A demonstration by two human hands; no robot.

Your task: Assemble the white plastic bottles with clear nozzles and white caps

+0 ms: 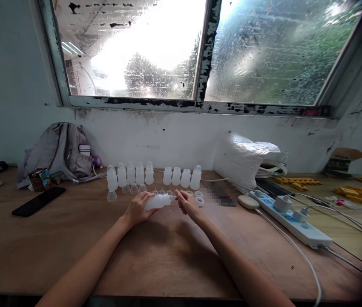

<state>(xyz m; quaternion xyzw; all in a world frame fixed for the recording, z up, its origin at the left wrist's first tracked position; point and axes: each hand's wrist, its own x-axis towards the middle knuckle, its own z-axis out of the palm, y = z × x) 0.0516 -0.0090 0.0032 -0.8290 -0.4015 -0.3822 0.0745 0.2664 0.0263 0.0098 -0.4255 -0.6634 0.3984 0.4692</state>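
My left hand (139, 207) is wrapped round a white baby bottle (158, 202), which lies tilted on its side with its top toward the right. A clear nipple (169, 197) sits at the bottle's top end. The fingers of my right hand (186, 202) are pinched on the nipple's tip. Just behind my hands lie several clear nipples and white collar rings (199, 201). Clear dome caps (112, 195) stand to the left of them. Farther back is a row of upright bottles (131, 174), some capped, and several open-necked bottles (176, 176) to the right.
A black phone (38, 201), a small box (40, 179) and a grey backpack (61, 149) lie at the left. On the right are a white power strip (291, 219) with cables, a round pale device (248, 202), a plastic bag (243, 160) and yellow parts (355, 195).
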